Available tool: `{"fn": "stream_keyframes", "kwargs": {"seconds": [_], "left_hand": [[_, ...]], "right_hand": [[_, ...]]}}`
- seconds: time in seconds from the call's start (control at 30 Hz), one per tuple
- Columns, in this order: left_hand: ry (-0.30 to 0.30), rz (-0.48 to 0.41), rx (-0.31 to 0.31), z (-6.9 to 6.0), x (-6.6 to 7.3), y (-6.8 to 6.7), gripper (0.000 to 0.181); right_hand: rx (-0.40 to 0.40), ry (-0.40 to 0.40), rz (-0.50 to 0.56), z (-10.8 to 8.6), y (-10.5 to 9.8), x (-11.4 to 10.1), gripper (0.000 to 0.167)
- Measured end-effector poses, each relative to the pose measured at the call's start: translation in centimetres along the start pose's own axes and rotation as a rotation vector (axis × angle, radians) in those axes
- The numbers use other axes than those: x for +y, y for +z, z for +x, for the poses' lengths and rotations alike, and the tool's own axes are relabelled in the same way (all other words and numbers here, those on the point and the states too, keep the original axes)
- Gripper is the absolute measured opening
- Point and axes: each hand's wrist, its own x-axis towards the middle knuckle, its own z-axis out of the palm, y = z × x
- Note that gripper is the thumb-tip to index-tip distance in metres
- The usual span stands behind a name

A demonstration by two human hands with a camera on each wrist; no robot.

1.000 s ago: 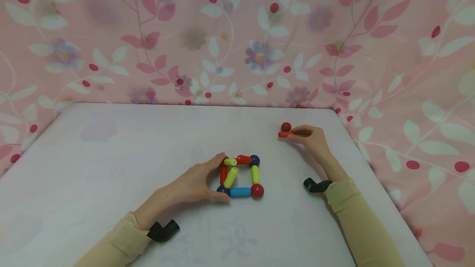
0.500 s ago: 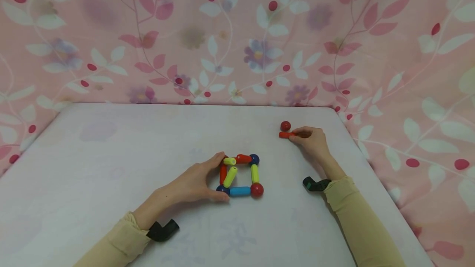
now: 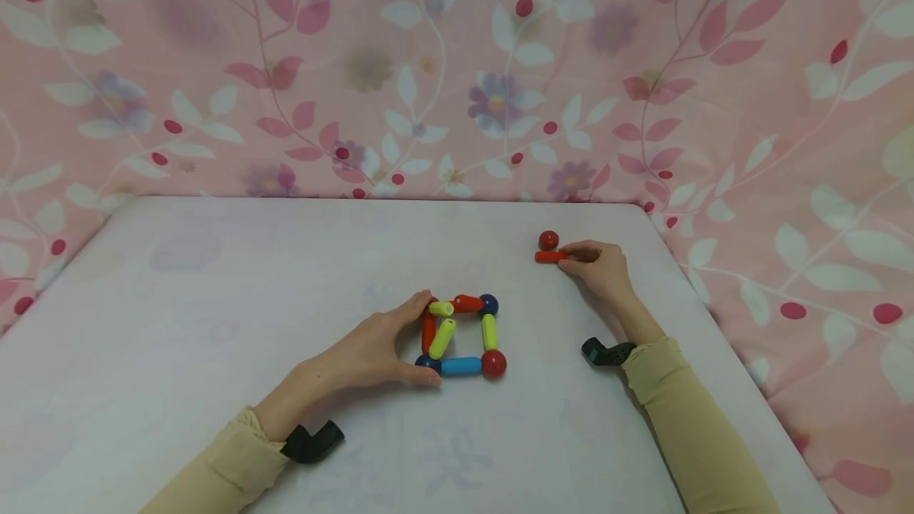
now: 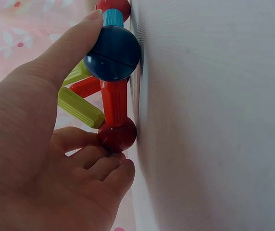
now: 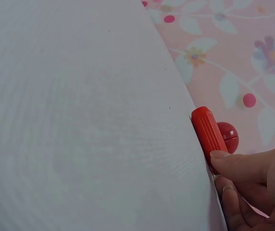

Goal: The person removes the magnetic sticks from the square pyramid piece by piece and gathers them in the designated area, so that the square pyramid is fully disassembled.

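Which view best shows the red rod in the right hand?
Right wrist view: the red rod appears large, grooves visible, the right hand pinching one end. Head view shows it small, partly covered; left wrist view doesn't show it.

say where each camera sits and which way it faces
Head: on the head, facing forward and down at the table; left hand, right hand, sleeves show.
Left wrist: worn there, facing the toy frame; left hand shows.
Right wrist: worn there, facing the red rod; right hand shows.
Head and right wrist both show that rod.
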Motion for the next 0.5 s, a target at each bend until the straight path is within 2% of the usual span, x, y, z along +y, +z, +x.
{"fn": "stream_keyframes", "kwargs": {"seconds": [0.37, 0.5], "left_hand": [[-0.001, 0.006, -0.005, 0.03, -0.07, 0.01, 0.115], [0.0, 0.006, -0.003, -0.01, -0.08, 0.01, 0.114]], "right_hand": [[0.014, 0.034, -0.01, 0.09, 0.01, 0.08, 0.029], [0.016, 0.024, -0.005, 0.01, 0.0, 0.17, 0.03]]}}
